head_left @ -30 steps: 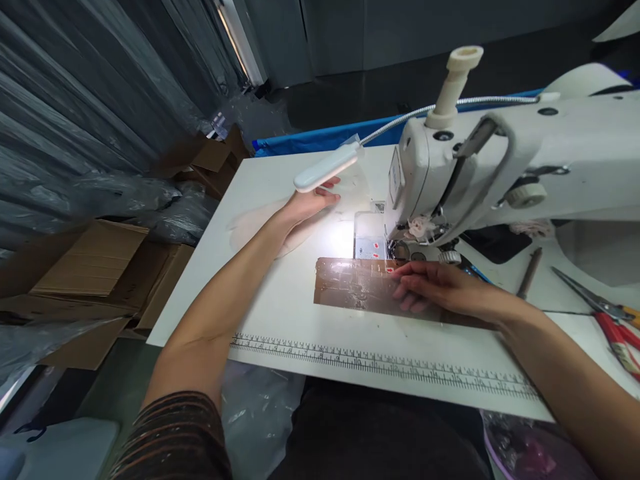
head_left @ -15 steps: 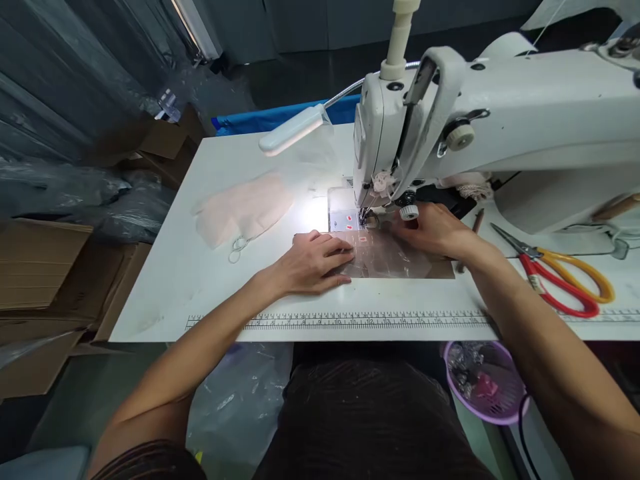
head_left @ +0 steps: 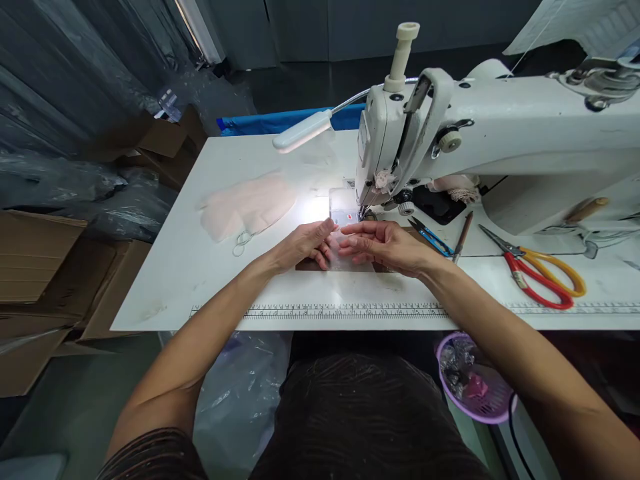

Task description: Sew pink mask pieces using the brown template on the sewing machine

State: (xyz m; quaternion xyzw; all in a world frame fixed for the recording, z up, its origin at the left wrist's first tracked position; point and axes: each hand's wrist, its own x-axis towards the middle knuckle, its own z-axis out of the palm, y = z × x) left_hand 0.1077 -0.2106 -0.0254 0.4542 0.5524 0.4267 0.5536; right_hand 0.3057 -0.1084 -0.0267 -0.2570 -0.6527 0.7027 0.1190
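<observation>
I sit at a white sewing machine (head_left: 500,127) on a white table (head_left: 200,267). My left hand (head_left: 305,243) and my right hand (head_left: 383,245) meet just in front of the needle area, fingers pinching a small clear plastic piece (head_left: 343,250). Beneath them lies a brown cardboard strip (head_left: 310,265) covered with shiny tape, mostly hidden by the hands. The lit needle plate (head_left: 343,212) is just beyond my fingertips.
A pale pink fabric piece (head_left: 247,203) and small snips (head_left: 241,241) lie at left. Red-and-yellow scissors (head_left: 543,277), blue thread snips (head_left: 431,239) and a brown stick tool (head_left: 463,235) lie at right. The lamp (head_left: 303,131) hangs above. A ruler strip (head_left: 350,312) lines the front edge; a purple basket (head_left: 473,387) sits below.
My left hand left the lamp and came down to the cardboard strip. Both hands then drew together in front of the needle and now pinch the clear piece.
</observation>
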